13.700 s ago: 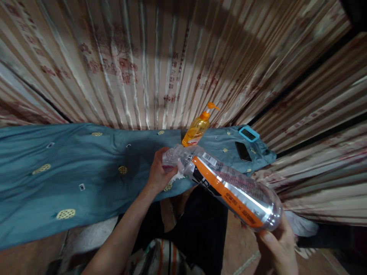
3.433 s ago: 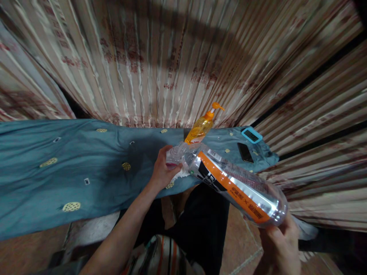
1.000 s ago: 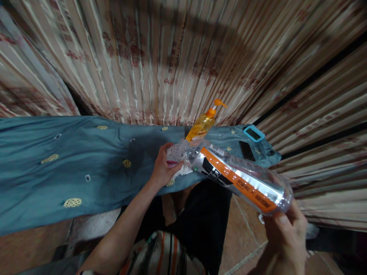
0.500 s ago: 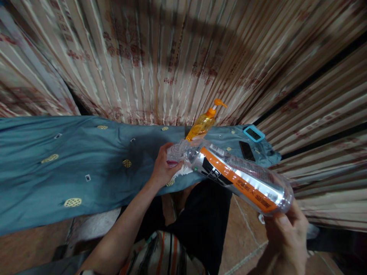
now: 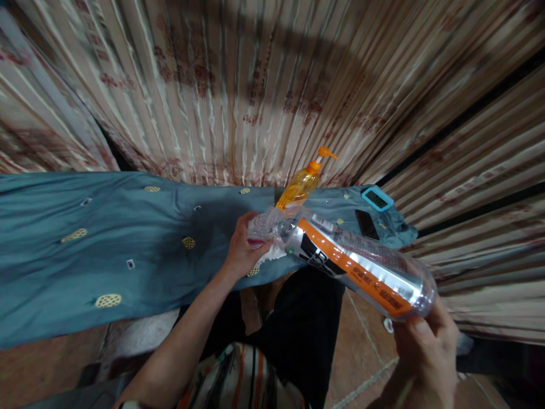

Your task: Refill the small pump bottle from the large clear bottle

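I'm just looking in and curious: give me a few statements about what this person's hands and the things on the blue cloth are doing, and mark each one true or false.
1. The right hand holds the base of a large plastic bottle. True.
2. The bottle stands upright on the cloth. False: it is tilted on its side, held in the air.
3. The left hand is at the bottle's neck end. True.
4. The pump bottle holds blue liquid. False: it is orange.
5. A dark phone lies on the blue cloth. True.
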The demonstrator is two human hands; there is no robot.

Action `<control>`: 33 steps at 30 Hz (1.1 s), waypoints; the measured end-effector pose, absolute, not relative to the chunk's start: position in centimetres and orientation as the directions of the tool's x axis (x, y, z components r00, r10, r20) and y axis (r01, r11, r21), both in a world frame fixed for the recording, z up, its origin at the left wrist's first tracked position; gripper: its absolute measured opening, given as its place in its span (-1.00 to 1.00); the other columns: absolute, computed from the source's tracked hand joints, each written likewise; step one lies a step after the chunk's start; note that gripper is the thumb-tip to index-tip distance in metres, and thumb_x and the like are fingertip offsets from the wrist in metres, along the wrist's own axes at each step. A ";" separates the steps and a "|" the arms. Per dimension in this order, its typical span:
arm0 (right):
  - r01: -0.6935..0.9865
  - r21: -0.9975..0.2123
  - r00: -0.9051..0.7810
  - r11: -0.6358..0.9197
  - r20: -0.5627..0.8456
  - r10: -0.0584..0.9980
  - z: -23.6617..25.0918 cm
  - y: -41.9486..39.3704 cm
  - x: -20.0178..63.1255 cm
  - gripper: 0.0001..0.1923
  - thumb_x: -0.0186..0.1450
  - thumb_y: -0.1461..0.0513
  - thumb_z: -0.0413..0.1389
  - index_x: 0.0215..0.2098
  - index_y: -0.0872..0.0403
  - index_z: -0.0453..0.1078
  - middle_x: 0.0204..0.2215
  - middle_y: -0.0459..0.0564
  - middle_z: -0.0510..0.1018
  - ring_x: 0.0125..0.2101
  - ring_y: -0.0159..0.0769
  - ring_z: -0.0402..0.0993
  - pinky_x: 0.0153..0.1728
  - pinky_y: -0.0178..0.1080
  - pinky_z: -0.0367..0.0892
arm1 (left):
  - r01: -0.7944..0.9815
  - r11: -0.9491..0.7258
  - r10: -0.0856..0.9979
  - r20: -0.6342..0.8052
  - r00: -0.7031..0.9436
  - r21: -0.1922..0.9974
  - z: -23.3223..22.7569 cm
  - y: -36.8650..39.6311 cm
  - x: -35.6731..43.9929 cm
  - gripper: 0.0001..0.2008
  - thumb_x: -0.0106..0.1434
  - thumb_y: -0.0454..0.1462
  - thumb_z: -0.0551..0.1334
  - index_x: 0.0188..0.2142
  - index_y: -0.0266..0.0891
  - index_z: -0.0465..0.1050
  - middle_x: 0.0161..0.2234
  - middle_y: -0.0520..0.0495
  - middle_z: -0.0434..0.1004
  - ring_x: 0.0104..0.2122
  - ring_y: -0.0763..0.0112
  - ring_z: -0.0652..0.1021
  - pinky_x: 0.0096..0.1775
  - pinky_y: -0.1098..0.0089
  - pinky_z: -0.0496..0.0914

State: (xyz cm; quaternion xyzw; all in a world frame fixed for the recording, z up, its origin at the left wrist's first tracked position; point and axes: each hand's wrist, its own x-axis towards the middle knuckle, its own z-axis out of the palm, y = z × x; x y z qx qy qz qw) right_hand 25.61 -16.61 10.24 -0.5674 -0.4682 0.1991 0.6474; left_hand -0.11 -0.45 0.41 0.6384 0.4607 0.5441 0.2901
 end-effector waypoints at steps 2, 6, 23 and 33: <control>0.275 -0.917 0.470 0.291 0.392 0.791 10.2 -16.6 25.8 -0.45 0.18 0.09 0.27 0.14 0.02 0.47 0.07 0.09 0.61 0.04 -0.04 0.57 0.01 -0.13 0.44 | 0.271 -0.412 0.902 0.432 -0.017 0.870 0.5 -0.4 -0.1 -0.36 0.10 -0.19 0.41 0.14 -0.18 0.22 0.06 -0.19 0.45 0.07 0.10 0.53 0.12 0.02 0.44; 0.292 -0.916 0.470 0.274 0.387 0.793 10.1 -16.6 25.9 -0.44 0.22 0.07 0.22 0.18 0.01 0.44 0.12 0.09 0.57 0.07 -0.02 0.55 0.03 -0.07 0.45 | 0.275 -0.406 0.903 0.429 -0.027 0.871 0.5 -0.4 -0.1 -0.35 0.08 -0.21 0.41 0.13 -0.17 0.23 0.05 -0.17 0.46 0.05 0.10 0.53 0.12 0.03 0.44; 0.309 -0.908 0.463 0.283 0.404 0.789 9.8 -16.7 26.4 -0.40 0.16 0.05 0.29 0.16 0.02 0.46 0.04 0.07 0.62 0.09 -0.02 0.52 0.05 -0.11 0.42 | 0.291 -0.407 0.903 0.430 -0.016 0.866 0.4 -0.4 -0.1 -0.34 0.10 -0.20 0.41 0.15 -0.17 0.22 0.07 -0.17 0.45 0.06 0.12 0.53 0.11 0.07 0.44; 0.299 -0.905 0.461 0.302 0.414 0.785 9.8 -16.7 26.3 -0.44 0.19 0.05 0.28 0.14 0.01 0.48 0.06 0.08 0.61 0.10 0.03 0.52 0.06 -0.06 0.43 | 0.255 -0.408 0.904 0.426 -0.020 0.877 0.3 -0.3 0.0 -0.34 0.09 -0.20 0.41 0.14 -0.17 0.23 0.08 -0.18 0.45 0.09 0.09 0.52 0.15 0.02 0.42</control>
